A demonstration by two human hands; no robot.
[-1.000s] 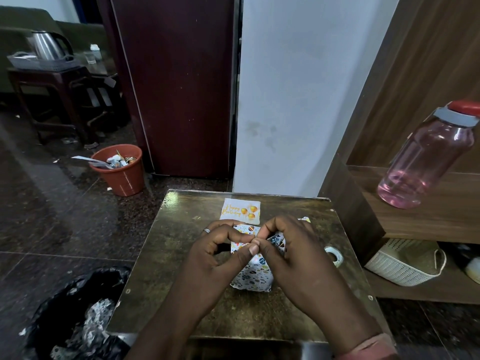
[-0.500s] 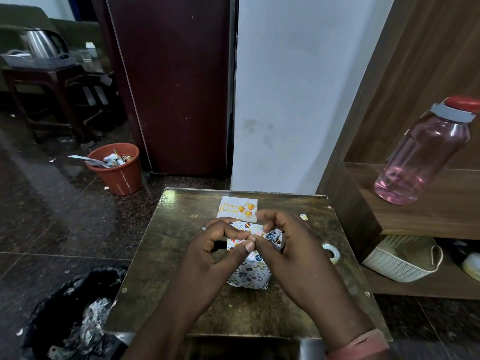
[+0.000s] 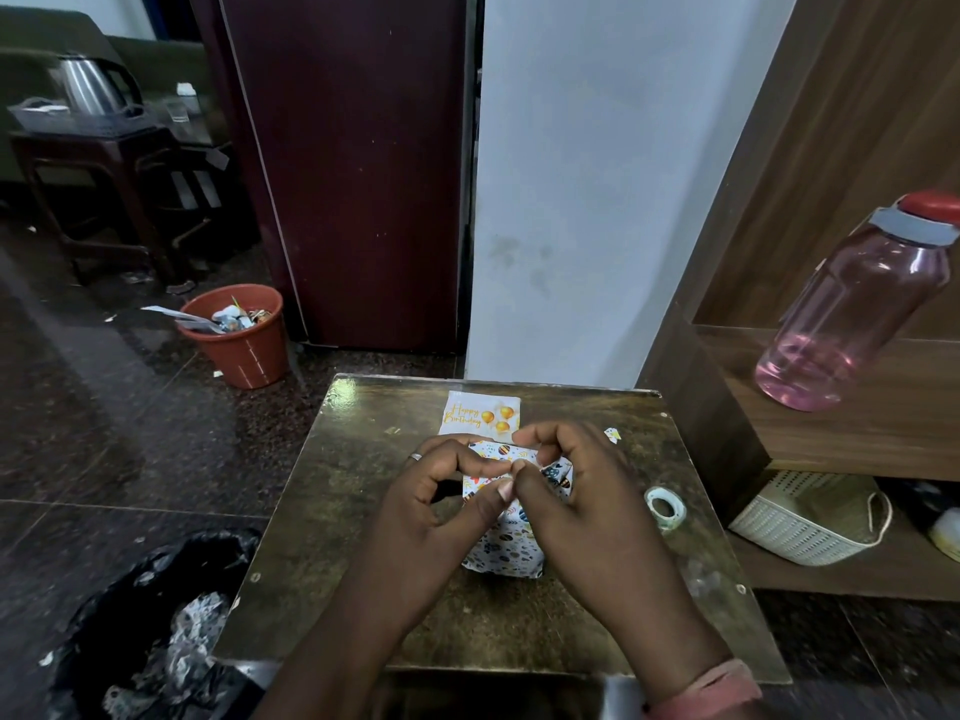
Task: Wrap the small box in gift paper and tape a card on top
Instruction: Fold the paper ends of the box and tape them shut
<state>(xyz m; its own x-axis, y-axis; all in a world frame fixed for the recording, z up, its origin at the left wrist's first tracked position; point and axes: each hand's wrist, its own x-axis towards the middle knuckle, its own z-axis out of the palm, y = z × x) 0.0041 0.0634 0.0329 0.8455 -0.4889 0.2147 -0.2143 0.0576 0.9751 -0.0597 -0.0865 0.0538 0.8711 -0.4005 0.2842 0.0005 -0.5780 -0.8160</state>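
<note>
Head view is showing, at far left on the floor, a black bag (image 3: pixel 150 626) of crumpled scraps and, farther back, a terracotta bin (image 3: pixel 240 336) with paper sticking out. Moving right onto the bench (image 3: pixel 322 537), the left hand (image 3: pixel 431 517) is curling its fingers (image 3: pixel 470 462) and thumb onto the gift paper at the top of the small box (image 3: pixel 506 550), which is sitting at the middle of the bench. Compared with the earlier frames, both hands are keeping almost the same pinch, with the thumbs meeting over the fold. Just behind the box, the birthday card (image 3: pixel 480 414) is lying flat. The right hand (image 3: pixel 587 517) is pinching the same paper fold from the other side. Right of it, a tape roll (image 3: pixel 665 507) is resting on the bench, and a pink bottle (image 3: pixel 857 309) is standing on the shelf.
</note>
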